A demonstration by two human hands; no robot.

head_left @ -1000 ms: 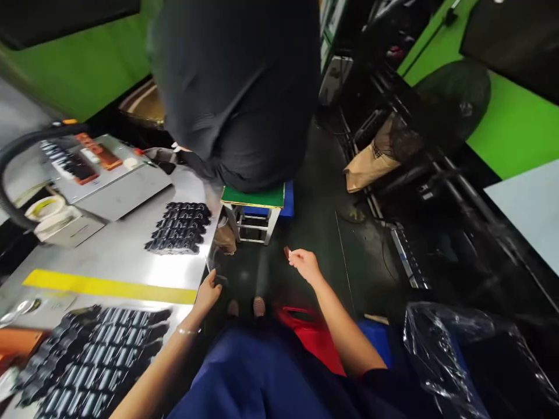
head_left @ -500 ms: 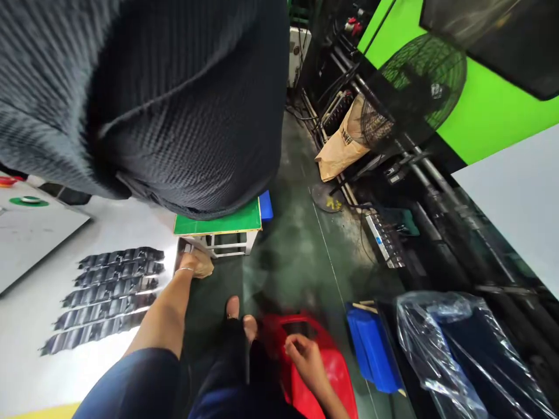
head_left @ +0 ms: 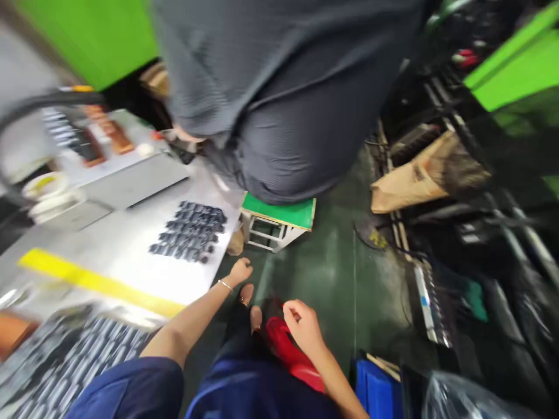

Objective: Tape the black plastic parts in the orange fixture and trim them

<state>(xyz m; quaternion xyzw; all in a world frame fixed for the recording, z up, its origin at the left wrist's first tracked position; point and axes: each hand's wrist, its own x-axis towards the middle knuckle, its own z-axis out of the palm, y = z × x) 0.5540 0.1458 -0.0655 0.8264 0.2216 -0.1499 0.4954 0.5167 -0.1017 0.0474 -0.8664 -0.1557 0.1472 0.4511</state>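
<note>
My left hand (head_left: 241, 270), with a bracelet at the wrist, hangs just off the edge of the white table (head_left: 131, 221), its fingers curled; whether anything is in them is too blurred to tell. Near it is a brown bag (head_left: 236, 242) beside the green-topped stool (head_left: 279, 212). Above the red stool (head_left: 301, 366), my right hand (head_left: 301, 325) is held with its fingers curled together, and I see nothing in it. Rows of dark shiny parts (head_left: 190, 231) lie on the table. Two shoes show between my hands.
A person in dark clothes (head_left: 297, 105) sits on the green-topped stool ahead. More dark parts (head_left: 87, 366) lie at the lower left, by a yellow strip (head_left: 100, 282). On the right are a paper bag (head_left: 410, 180), a power strip (head_left: 425, 302) and blue material (head_left: 378, 390).
The view has swung left, bringing in more of the table. My left hand has come back from the brown bag by the stool. My right hand's fingers have closed more.
</note>
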